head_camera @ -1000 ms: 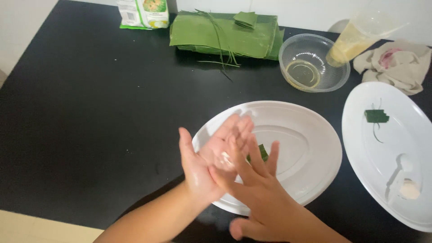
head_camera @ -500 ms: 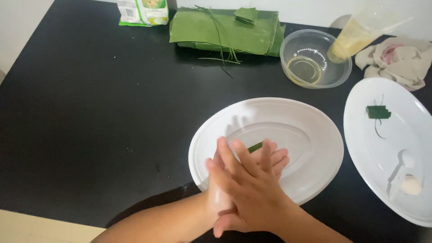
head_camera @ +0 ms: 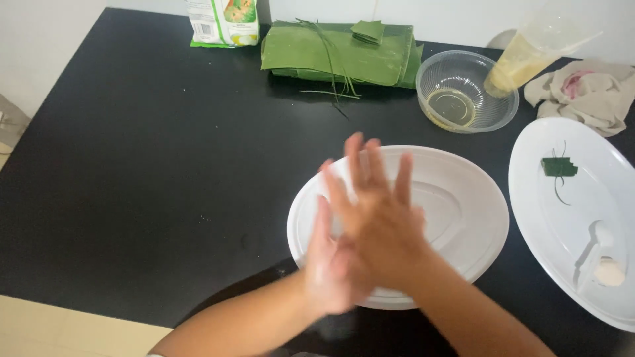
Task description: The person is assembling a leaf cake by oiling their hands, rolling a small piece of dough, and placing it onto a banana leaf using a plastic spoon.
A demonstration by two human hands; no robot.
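Palms (head_camera: 370,231) together (above oval plate (head_camera: 463,198))

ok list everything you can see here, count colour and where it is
table: 1, black, under everything
oval plate: 1, white, centre, beneath the hands
second oval plate: 1, white, right edge
folded leaf piece: 1, dark green, on the right plate
spoon: 1, white, on the right plate, beside a pale lump
bowl: 1, clear, back right, yellowish liquid inside
plastic bag: 1, clear with yellow contents, leaning at the bowl
cloth: 1, beige, back right
banana leaves: a stack, green, back centre
packet: 1, white and green, back left
left hand: pressed palm to palm against the right hand, over the centre plate; whether anything lies between them is hidden
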